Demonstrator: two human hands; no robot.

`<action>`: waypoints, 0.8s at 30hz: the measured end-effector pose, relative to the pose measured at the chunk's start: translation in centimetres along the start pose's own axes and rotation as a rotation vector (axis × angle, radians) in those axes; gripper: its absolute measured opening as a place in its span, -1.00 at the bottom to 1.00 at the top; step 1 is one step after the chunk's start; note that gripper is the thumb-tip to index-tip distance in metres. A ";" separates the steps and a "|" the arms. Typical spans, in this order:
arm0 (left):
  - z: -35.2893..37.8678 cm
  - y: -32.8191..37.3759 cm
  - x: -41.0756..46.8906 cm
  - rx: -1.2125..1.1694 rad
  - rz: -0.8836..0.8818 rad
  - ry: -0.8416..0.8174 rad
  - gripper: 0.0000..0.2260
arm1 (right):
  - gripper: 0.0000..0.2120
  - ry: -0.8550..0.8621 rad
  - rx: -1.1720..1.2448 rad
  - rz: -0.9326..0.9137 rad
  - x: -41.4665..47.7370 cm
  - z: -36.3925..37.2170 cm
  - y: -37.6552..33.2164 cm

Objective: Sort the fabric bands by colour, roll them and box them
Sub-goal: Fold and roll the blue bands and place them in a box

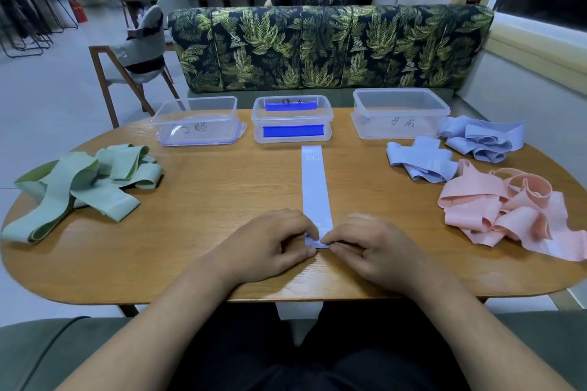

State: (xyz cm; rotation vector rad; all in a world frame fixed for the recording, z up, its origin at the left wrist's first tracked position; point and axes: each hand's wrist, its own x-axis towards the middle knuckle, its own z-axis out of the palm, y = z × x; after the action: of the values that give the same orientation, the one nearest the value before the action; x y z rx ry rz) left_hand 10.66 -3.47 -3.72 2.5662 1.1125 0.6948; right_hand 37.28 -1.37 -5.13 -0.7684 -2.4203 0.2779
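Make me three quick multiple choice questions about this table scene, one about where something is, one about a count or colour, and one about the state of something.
1. Where does the green pile of bands lie?
A. on the left side of the table
B. inside the middle box
C. on the sofa

2. How many clear plastic boxes stand along the far edge?
A. two
B. three
C. five

3. What state is the light blue band under the hands in?
A. fully rolled up
B. mostly flat, with its near end just being rolled
C. knotted

Answers:
1 A, the green pile sits left of the centre.
2 B, the left box, middle box and right box stand in a row.
3 B, the left hand and right hand pinch only its near end.
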 end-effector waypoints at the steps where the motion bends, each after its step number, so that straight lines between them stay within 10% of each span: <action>1: 0.0 0.0 0.1 -0.006 0.009 -0.001 -0.89 | -0.88 -0.004 0.004 0.000 0.0 0.0 0.0; 24: 1.1 -0.3 0.0 0.090 -0.005 0.124 -0.87 | -0.85 0.007 -0.039 0.069 0.1 0.1 -0.2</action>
State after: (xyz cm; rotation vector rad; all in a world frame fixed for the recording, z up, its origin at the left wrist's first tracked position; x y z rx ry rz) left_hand 10.99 -3.32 -4.80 2.6252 1.2134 0.8305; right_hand 37.04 -1.49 -5.09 -0.8703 -2.4023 0.2549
